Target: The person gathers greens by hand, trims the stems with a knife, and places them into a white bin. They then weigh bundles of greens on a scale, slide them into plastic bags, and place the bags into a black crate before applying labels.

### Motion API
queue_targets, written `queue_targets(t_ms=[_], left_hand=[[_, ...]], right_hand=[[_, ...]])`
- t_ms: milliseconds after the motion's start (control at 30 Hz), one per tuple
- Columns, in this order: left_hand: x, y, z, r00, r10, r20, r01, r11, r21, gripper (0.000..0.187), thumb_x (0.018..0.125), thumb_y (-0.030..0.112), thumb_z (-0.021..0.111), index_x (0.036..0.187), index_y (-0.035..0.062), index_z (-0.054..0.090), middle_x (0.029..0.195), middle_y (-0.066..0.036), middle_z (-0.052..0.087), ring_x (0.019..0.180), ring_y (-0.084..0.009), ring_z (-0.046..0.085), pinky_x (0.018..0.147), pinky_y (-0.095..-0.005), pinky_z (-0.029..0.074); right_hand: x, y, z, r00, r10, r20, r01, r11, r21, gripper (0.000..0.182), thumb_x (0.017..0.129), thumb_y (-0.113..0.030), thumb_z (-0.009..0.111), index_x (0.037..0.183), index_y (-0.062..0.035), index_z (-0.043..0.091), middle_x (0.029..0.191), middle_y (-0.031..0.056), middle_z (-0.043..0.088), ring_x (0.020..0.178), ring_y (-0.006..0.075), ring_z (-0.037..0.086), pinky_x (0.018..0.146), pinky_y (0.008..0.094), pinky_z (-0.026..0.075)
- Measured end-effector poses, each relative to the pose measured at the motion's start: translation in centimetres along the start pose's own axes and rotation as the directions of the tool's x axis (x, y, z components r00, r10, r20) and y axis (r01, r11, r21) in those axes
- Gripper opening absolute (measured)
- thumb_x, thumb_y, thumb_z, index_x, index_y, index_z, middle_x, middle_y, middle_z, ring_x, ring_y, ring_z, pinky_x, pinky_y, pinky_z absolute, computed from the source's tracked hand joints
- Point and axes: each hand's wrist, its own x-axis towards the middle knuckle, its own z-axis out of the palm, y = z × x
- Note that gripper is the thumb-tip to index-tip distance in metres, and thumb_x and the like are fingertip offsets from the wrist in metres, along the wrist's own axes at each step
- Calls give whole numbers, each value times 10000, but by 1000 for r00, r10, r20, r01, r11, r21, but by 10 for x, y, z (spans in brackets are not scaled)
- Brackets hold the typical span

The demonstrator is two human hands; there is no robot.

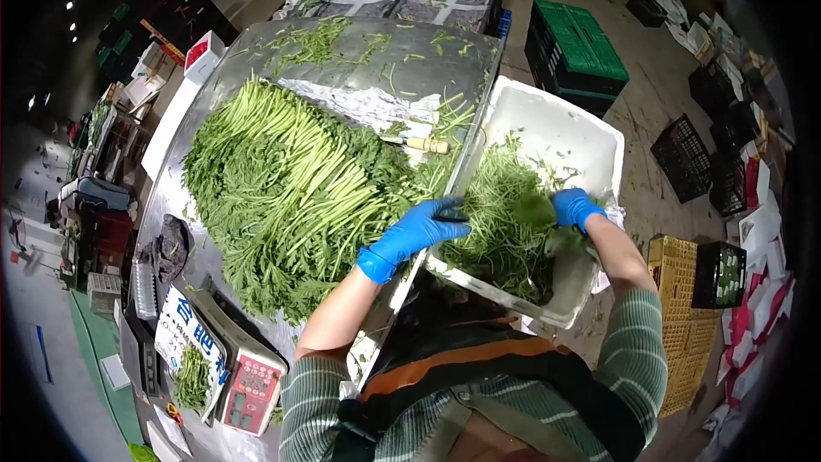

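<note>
My left hand [424, 229], in a blue glove, reaches over the near rim of a white foam box [590, 133]. Its fingers are stretched out and slightly apart, with nothing seen in them. Inside the box lie loose, tangled green stems and leaves [496, 205]. My right hand [575, 208], also gloved in blue, is over the right side of the box, its fingers curled in. Blurred leafy greens [534, 207] are at its fingertips. Left of my left hand, a large heap of leafy greens [291, 180] covers the metal table, pale stems lined up along the top.
A knife with a wooden handle [428, 145] lies beyond the heap. A scale [252, 393] with a pink panel and a handwritten sign [190, 334] stand at the left front. Black-and-green crates [577, 47] stand behind the box; yellow crates [680, 325] are at the right.
</note>
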Motion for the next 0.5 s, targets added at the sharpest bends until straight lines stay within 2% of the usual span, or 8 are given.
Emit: queue_targets(t_ms=[33, 67, 100, 133, 200, 333, 367, 500], left_hand=[[-6, -1, 5, 997, -58, 44, 52, 990, 130, 592, 768, 137, 649, 1266, -11, 365, 1113, -127, 558, 1007, -164, 527, 896, -278, 396], [-11, -4, 11, 995, 15, 94, -33, 980, 195, 532, 770, 143, 648, 1227, -11, 425, 1058, -122, 589, 971, -157, 545, 884, -273, 402], [-12, -6, 14, 985, 9, 172, -25, 996, 90, 505, 777, 137, 639, 1215, -16, 440, 1063, -129, 587, 978, -162, 544, 879, -268, 403], [-4, -12, 15, 985, -28, 171, 24, 999, 22, 515, 777, 130, 638, 1224, -17, 428, 1069, -129, 584, 985, -163, 540, 879, -267, 402], [9, -23, 32, 993, -74, 88, 84, 989, -118, 550, 766, 119, 640, 1240, -25, 401, 1065, -133, 584, 995, -178, 539, 883, -268, 400], [12, -15, 43, 919, 256, -301, -325, 923, -205, 517, 724, 140, 681, 1167, -13, 464, 1062, -91, 566, 963, -161, 532, 853, -285, 419], [8, -21, 46, 869, 244, -431, -435, 793, -427, 495, 719, 135, 686, 1151, 3, 483, 1029, -78, 574, 938, -142, 528, 821, -278, 430], [-35, -23, 33, 518, 392, -761, -752, 633, -186, 385, 745, 38, 621, 1108, 4, 498, 1038, -72, 567, 943, -154, 535, 832, -284, 431]], right_hand=[[3, 8, 19, 999, 46, 11, -37, 900, -434, 323, 760, -146, 543, 1077, -109, 592, 1086, 75, 586, 1014, 274, 544, 825, 364, 442], [0, 23, 29, 995, 48, -91, -71, 959, -274, 368, 724, -124, 528, 1088, -114, 586, 1123, 92, 566, 1051, 294, 521, 883, 382, 405], [-21, 12, 29, 637, -217, -740, -85, 934, -347, 398, 678, -164, 558, 1068, -93, 589, 1119, 131, 559, 1055, 298, 516, 904, 391, 388], [-9, 8, 17, 927, 76, -367, 84, 912, 402, 500, 638, -210, 609, 1111, -60, 546, 1089, 178, 559, 1037, 294, 527, 885, 365, 406], [-55, -50, -37, 877, -96, -472, 405, 675, 616, 601, 591, -207, 661, 1143, -37, 493, 943, 212, 594, 796, 317, 600, 726, 353, 481], [-98, -159, -64, 411, -185, -893, 552, 830, 83, 575, 627, -192, 665, 1160, -58, 497, 782, 194, 585, 679, 299, 586, 615, 369, 467], [-109, -184, -64, 554, -106, -825, 526, 813, 249, 724, 610, -241, 685, 1258, -76, 404, 850, 194, 567, 736, 317, 562, 628, 378, 451], [-136, -217, -85, 386, -495, -778, 734, 676, -66, 722, 611, -344, 706, 1226, -87, 428, 1066, 153, 524, 910, 275, 537, 742, 389, 440]])
